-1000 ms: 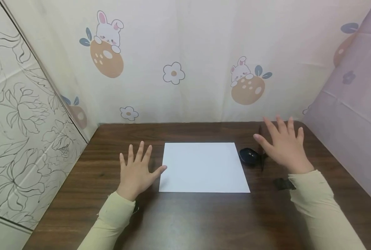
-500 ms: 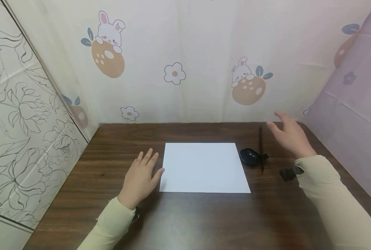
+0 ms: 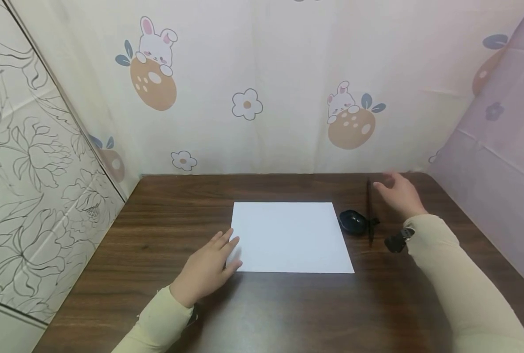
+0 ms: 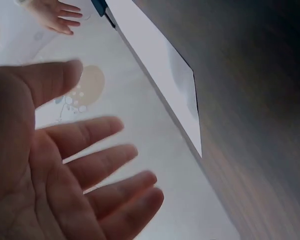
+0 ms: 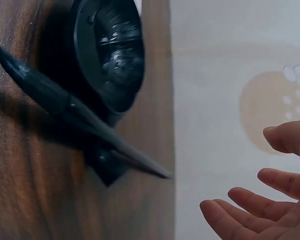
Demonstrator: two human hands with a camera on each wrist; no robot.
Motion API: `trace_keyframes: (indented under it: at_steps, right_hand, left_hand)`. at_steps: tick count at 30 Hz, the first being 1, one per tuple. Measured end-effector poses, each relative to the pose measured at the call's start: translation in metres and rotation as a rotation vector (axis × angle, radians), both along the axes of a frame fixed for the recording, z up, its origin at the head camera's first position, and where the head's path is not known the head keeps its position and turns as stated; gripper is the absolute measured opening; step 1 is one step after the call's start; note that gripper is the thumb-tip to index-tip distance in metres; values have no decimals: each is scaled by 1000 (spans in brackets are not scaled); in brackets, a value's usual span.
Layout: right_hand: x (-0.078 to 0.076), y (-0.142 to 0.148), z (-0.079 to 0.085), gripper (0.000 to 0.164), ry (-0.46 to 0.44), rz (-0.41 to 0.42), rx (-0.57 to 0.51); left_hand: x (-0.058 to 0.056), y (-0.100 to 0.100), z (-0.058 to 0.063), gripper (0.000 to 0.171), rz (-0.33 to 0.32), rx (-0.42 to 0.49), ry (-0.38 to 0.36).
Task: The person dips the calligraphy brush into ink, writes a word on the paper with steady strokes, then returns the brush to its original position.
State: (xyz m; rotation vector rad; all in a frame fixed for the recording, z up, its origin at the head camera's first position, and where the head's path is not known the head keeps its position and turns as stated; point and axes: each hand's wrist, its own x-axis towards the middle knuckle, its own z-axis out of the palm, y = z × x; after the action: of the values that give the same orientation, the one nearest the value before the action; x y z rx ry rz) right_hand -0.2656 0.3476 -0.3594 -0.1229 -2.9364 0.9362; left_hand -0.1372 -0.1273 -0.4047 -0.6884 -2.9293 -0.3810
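Note:
A blank white sheet of paper (image 3: pixel 292 238) lies on the dark wooden table. My left hand (image 3: pixel 209 267) is over its left edge, fingers and thumb overlapping it in the head view. The left wrist view shows that hand (image 4: pixel 90 160) with its fingers spread loosely. Right of the paper sits a small glossy black dish (image 3: pixel 352 222) with a stubby handle. Across the handle lies a slender dark brush (image 5: pixel 90 120) with a pointed tip. My right hand (image 3: pixel 400 193), slightly blurred, is just right of the brush's far end, holding nothing, its fingers (image 5: pixel 249 202) relaxed.
The wooden table (image 3: pixel 284 314) ends at a pale curtain (image 3: pixel 284 137) printed with rabbits and flowers. A lilac curtain (image 3: pixel 504 196) borders the right side. On the left stands a white panel (image 3: pixel 19 196) with line-drawn flowers. A black device (image 3: pixel 396 241) is on the right wrist.
My left hand has moved right and nearer, onto the paper's left edge, its spread fingers now closer together. My right hand has turned, relaxed its fingers and lowered beside the brush.

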Motion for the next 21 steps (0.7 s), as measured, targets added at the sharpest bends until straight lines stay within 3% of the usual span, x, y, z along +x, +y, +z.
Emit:
trace_keyframes:
  at_steps: [9, 21]
  right_hand:
    - [-7, 8, -22, 70, -64, -30, -18]
    - [-14, 6, -35, 70, -227, -70, -143]
  left_hand:
    - [5, 6, -5, 60, -134, -64, -74]
    - [7, 19, -11, 70, -185, -148, -170]
